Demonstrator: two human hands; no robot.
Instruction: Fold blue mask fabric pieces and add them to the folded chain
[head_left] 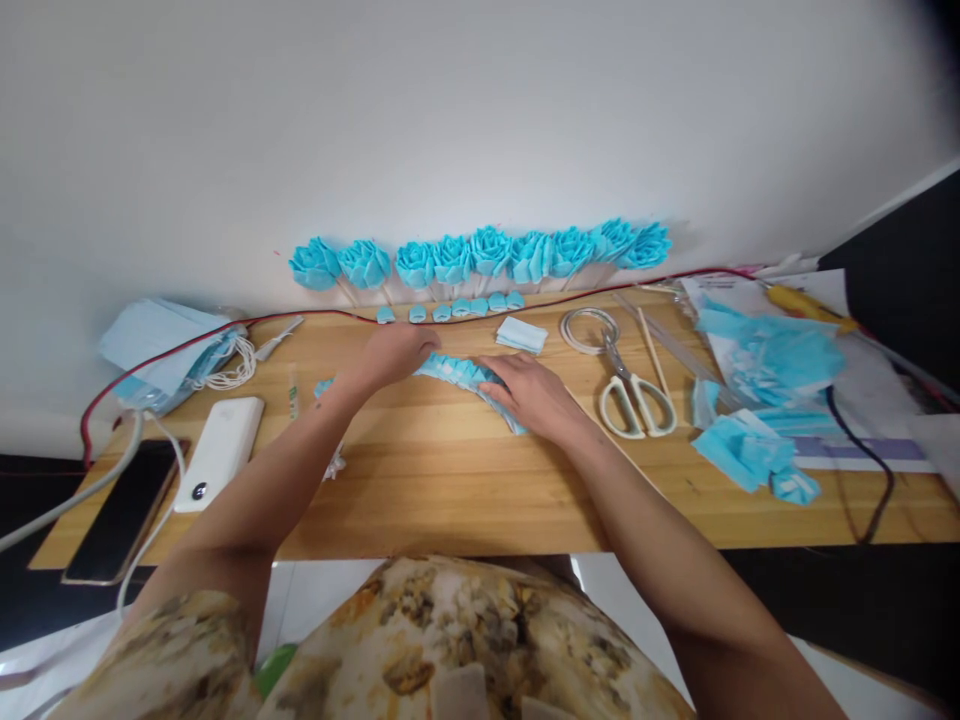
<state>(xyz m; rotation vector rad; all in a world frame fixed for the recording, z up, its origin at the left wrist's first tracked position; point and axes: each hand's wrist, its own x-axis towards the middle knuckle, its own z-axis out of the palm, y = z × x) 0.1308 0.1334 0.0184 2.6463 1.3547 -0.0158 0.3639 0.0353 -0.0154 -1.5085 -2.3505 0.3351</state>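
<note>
A curved row of overlapping pale-blue pieces [457, 371], thin and petal-like, lies in the middle of the wooden table between my hands. My left hand [391, 357] is closed at the row's left end; its fingertips are partly hidden, so what they pinch does not show. Fingers stretched out, my right hand [534, 392] rests over the right part of the row and covers some of it. Just beyond, several small folded blue pieces [472, 307] stand in a line. A small stack of pale-blue rectangles [521, 335] sits behind my right hand.
Blue flowers on sticks [491, 252] lean on the wall. To the right are scissors [636, 405], a coil [590, 330] and crumpled blue scraps [754, 450]. Leftward lie a white power bank [219, 455], a phone [124, 510] and face masks [169, 350]. A red-black cable [300, 313] crosses behind.
</note>
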